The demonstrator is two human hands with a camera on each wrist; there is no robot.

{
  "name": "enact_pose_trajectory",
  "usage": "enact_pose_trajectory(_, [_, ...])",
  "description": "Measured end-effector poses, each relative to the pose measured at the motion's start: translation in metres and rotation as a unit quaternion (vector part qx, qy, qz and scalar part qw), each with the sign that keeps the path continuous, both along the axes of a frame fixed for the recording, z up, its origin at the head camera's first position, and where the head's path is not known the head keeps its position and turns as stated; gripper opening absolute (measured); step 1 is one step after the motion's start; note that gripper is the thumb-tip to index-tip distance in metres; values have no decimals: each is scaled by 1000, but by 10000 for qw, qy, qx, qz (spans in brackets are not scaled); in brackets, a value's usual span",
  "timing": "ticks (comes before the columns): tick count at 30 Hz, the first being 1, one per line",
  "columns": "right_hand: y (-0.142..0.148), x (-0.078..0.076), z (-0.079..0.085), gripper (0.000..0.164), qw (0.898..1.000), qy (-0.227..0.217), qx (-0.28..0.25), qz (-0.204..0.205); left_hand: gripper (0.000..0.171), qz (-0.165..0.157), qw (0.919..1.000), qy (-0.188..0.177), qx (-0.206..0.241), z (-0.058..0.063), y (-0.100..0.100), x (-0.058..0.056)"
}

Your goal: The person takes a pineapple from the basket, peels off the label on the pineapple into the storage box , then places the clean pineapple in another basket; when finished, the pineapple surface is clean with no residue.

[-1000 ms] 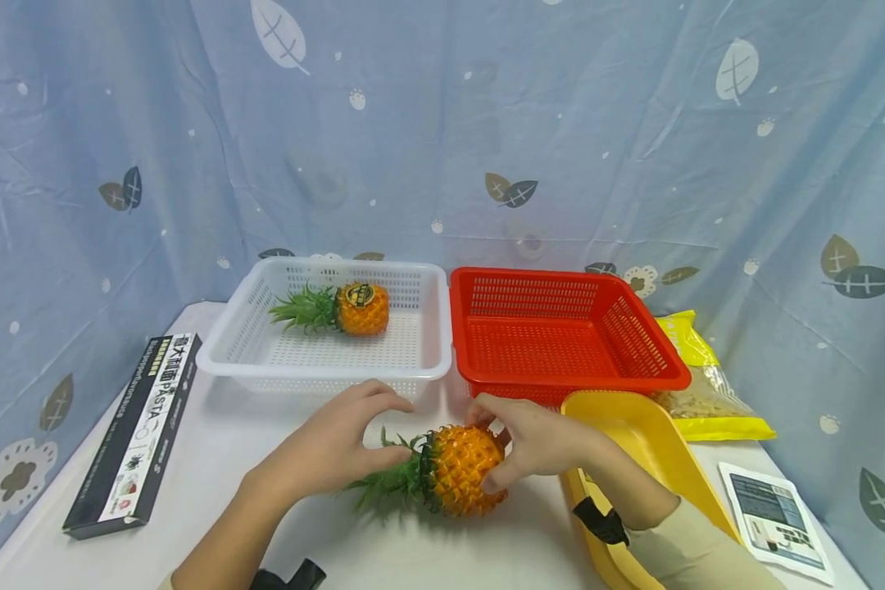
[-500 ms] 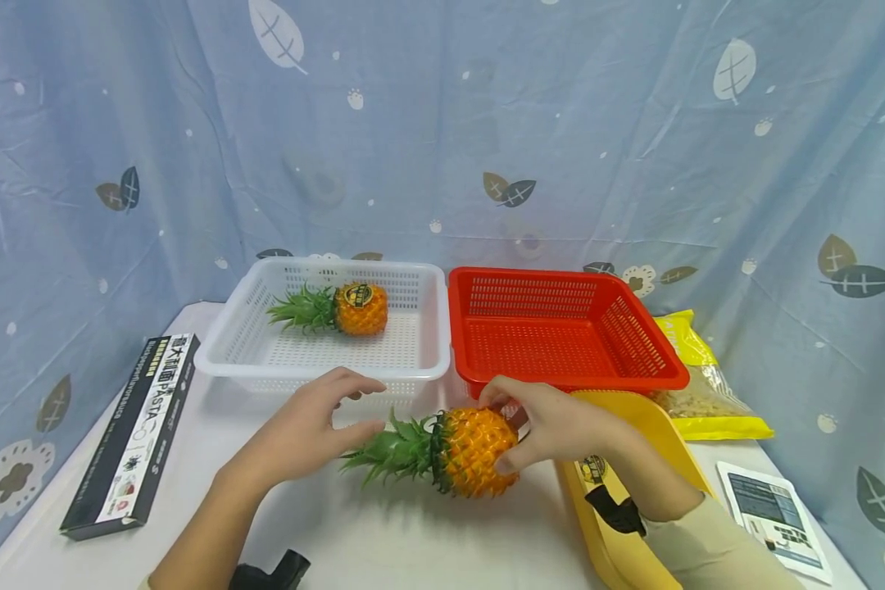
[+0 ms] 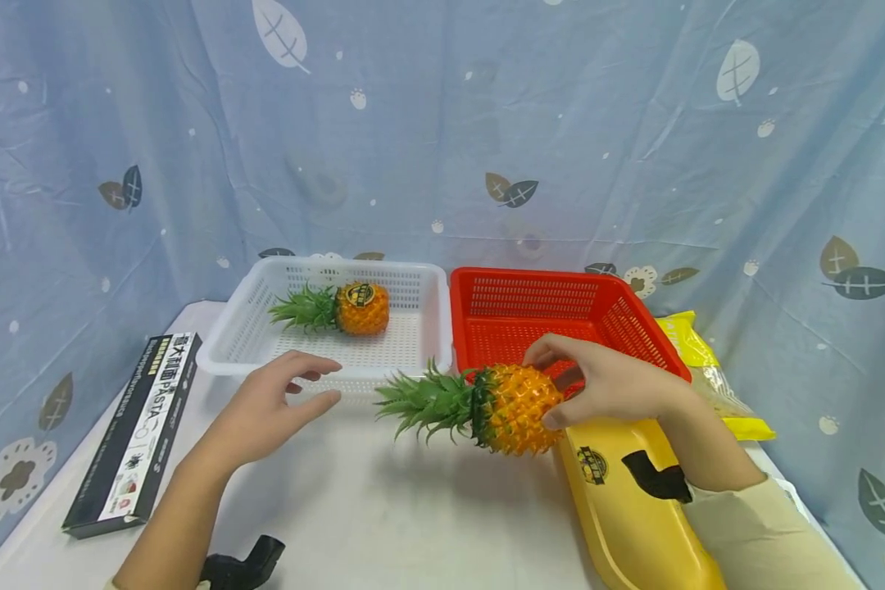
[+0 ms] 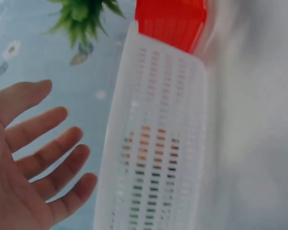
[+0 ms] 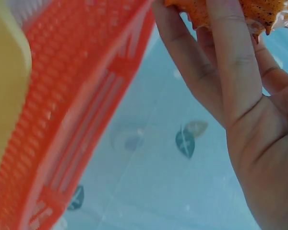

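Observation:
My right hand [image 3: 605,381] grips a pineapple [image 3: 519,410] by the base of its orange body, and its green crown points left. In the head view the fruit hangs above the table, just in front of the red basket [image 3: 534,283]. The right wrist view shows my fingers [image 5: 235,57] against its spiky underside. My left hand [image 3: 269,406] holds nothing; its fingers spread apart, left of the crown and before the white basket [image 3: 324,373]. Inside that basket lies a second pineapple [image 3: 363,311] with a black and gold label.
A yellow tray [image 3: 627,508] stands at the right, partly under my right forearm, with its far end by the red basket. Behind it lies a yellow bag [image 3: 745,428]. A long black pasta box [image 3: 133,434] rests at the left. A patterned curtain [image 3: 413,123] hangs behind.
My right hand has lifted the pineapple off the table and carried it right and toward the red basket. My left hand has drawn away to the left, off the crown.

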State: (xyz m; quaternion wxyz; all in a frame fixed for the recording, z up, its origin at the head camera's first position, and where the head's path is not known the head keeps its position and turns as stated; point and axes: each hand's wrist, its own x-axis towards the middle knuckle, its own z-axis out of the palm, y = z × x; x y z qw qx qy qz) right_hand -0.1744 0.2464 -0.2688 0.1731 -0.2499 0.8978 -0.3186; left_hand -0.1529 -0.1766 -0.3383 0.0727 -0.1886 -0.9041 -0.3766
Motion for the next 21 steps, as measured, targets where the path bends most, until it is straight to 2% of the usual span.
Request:
enact_pose_trajectory(8, [27, -20, 20, 55, 9993, 32, -184, -332, 33, 457, 9985, 19, 304, -7, -19, -2])
enact_pose_trajectory(14, [44, -36, 31, 57, 9985, -75, 92, -532, 35, 656, 9969, 58, 424, -7, -29, -4])
enact_pose_trajectory(21, [67, -59, 40, 61, 9961, -211, 380, -771, 37, 1146, 9917, 153, 554, -4, -53, -4])
